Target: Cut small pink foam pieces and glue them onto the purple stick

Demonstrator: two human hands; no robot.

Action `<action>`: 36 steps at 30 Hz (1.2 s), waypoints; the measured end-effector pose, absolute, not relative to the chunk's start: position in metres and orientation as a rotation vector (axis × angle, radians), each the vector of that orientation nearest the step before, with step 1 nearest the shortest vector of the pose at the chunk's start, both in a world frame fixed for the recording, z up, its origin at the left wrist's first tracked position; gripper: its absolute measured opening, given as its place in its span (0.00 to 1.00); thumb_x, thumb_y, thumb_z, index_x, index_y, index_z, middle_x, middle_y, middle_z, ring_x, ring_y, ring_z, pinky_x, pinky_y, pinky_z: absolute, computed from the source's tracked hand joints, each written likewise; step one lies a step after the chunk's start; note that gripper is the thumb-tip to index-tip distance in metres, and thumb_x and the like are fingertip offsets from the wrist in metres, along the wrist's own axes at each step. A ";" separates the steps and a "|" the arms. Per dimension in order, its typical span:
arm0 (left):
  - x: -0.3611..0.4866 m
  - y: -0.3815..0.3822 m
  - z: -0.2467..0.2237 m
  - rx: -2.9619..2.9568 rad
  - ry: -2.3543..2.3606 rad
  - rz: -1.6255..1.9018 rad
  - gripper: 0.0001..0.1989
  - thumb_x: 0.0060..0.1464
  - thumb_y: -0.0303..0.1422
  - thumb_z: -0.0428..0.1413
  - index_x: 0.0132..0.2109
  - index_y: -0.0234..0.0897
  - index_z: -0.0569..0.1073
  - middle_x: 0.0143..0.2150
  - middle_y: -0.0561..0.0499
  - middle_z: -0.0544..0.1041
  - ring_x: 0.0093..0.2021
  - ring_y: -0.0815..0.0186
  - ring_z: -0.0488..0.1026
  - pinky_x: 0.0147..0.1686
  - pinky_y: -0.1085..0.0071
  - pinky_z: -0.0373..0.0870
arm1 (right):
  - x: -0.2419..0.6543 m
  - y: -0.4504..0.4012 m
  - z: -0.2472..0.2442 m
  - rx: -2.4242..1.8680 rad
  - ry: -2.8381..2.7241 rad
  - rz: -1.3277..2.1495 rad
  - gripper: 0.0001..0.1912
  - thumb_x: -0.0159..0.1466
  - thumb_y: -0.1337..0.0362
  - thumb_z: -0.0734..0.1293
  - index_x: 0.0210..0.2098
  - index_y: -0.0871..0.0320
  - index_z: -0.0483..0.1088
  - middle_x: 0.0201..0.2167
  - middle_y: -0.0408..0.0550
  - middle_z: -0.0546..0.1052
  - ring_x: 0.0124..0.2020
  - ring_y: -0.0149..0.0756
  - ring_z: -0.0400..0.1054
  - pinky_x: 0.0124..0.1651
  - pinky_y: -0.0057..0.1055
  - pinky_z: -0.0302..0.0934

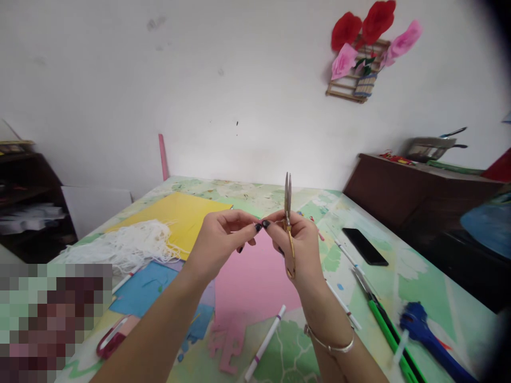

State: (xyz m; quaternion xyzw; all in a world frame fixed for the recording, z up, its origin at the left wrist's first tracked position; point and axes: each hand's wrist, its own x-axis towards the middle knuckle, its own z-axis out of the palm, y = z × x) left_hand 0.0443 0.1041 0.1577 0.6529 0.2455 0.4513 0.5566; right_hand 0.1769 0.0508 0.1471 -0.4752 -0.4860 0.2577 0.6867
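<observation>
My left hand [225,236] and my right hand [301,242] meet fingertip to fingertip above a pink sheet [255,282]. Both hands are pinched closed; whatever lies between the fingertips is too small to make out. Gold-handled scissors [288,205] hang on my right hand, blades pointing up and nearly together. White yarn [133,242] lies in a tangled heap left of my hands, partly over a yellow sheet [179,210]. Below them is a cut pink piece [229,343] beside a white marker [265,343].
Blue sheets [146,287] and red-handled scissors [114,338] lie at left. On the right are a black phone [365,246], a green cutter [385,324], a blue glue gun [423,330] and more markers. A dark cabinet [399,197] borders the table's right side.
</observation>
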 end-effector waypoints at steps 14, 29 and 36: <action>0.044 0.107 0.159 1.453 0.609 1.094 0.04 0.47 0.28 0.57 0.30 0.33 0.76 0.18 0.53 0.71 0.19 0.73 0.64 0.19 0.76 0.59 | 0.183 0.048 0.156 -1.084 -1.050 0.658 0.10 0.56 0.59 0.69 0.28 0.60 0.71 0.10 0.33 0.57 0.13 0.22 0.48 0.17 0.22 0.45; 0.042 0.108 0.158 1.438 0.542 1.144 0.02 0.48 0.28 0.57 0.29 0.34 0.75 0.18 0.54 0.71 0.20 0.72 0.65 0.19 0.76 0.59 | 0.179 0.044 0.153 -1.177 -1.301 0.733 0.14 0.58 0.56 0.68 0.24 0.60 0.67 0.12 0.35 0.61 0.14 0.23 0.54 0.17 0.22 0.50; 0.043 0.108 0.158 1.497 0.600 1.165 0.03 0.46 0.27 0.57 0.30 0.34 0.75 0.18 0.54 0.71 0.20 0.72 0.66 0.20 0.76 0.60 | 0.181 0.049 0.152 -1.249 -1.244 0.680 0.10 0.57 0.58 0.68 0.27 0.58 0.68 0.10 0.34 0.62 0.12 0.24 0.54 0.16 0.21 0.49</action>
